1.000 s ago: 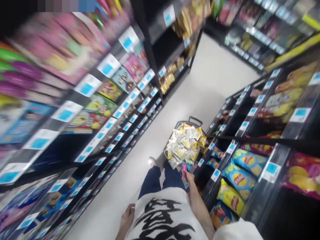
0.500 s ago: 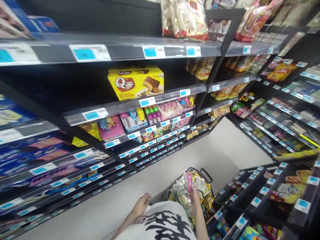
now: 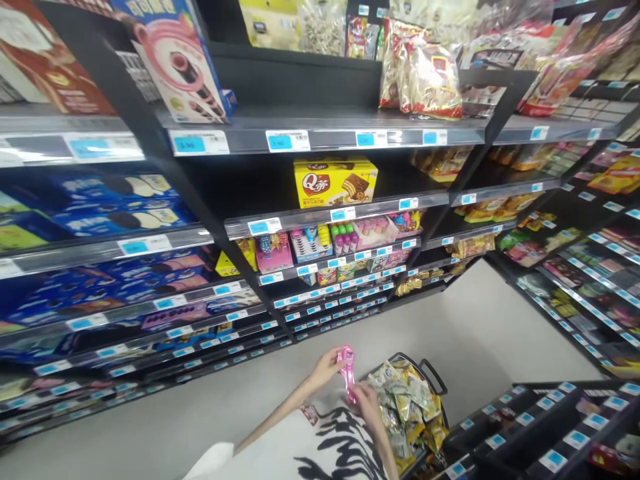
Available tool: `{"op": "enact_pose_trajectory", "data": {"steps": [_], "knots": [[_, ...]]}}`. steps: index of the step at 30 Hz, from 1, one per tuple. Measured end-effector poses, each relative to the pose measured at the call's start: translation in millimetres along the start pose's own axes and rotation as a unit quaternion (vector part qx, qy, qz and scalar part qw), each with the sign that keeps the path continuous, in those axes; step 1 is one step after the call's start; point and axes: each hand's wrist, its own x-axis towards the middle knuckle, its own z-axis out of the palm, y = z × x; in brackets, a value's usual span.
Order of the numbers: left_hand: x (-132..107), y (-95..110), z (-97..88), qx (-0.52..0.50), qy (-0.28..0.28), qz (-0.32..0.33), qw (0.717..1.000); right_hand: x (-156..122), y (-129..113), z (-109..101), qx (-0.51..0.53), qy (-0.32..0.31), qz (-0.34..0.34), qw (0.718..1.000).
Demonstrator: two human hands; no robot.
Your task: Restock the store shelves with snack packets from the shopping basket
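Observation:
A slim, shiny pink item [image 3: 349, 373], wider at its top end, is held upright in front of my body. I cannot make out its exact kind. My right hand [image 3: 367, 400] is closed around the lower end. My left hand [image 3: 327, 367] has its fingers at the upper end, closed on its edge. Just right of my hands, a black shopping basket [image 3: 447, 385] is piled with silver and yellow snack bags [image 3: 407, 397].
Ahead is a shelf rack with a yellow cake box [image 3: 336, 185], small boxed sweets [image 3: 310, 243] below and foil snack bags [image 3: 433, 80] above. Blue biscuit packs [image 3: 115, 220] line the left shelves. Low black tiered racks [image 3: 530, 423] stand at right, beside the pale floor [image 3: 480, 320].
My right hand has brought the pink item left, from over the basket to in front of my body. My left hand has come up and taken its upper end. The view has turned left.

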Motion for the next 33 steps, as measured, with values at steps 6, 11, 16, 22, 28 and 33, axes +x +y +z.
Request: {"op": "enact_pose_trajectory", "data": {"steps": [6,11,16,22,28,33], "knots": [[-12,22,-2.4,-0.066,0.059,0.028,0.996,-3,-16,7,-0.055,-0.038,-0.041,0.997],[-20,35,-11.3,-0.12,0.111,0.037,0.986,0,-11,17,-0.054,-0.033,-0.047,0.997],[-20,49,-25.1,-0.188,0.163,0.038,0.968,-3,-8,16,-0.023,-0.025,-0.046,0.998],[-26,66,-36.3,-0.23,0.159,0.021,0.96,-3,-2,10,0.009,-0.028,-0.039,0.999],[-33,85,-34.8,-0.293,0.084,0.047,0.951,0,8,9,0.017,-0.043,-0.026,0.999],[-39,98,-35.3,-0.343,0.013,0.045,0.938,-2,9,9,0.019,-0.04,-0.015,0.999]]}}
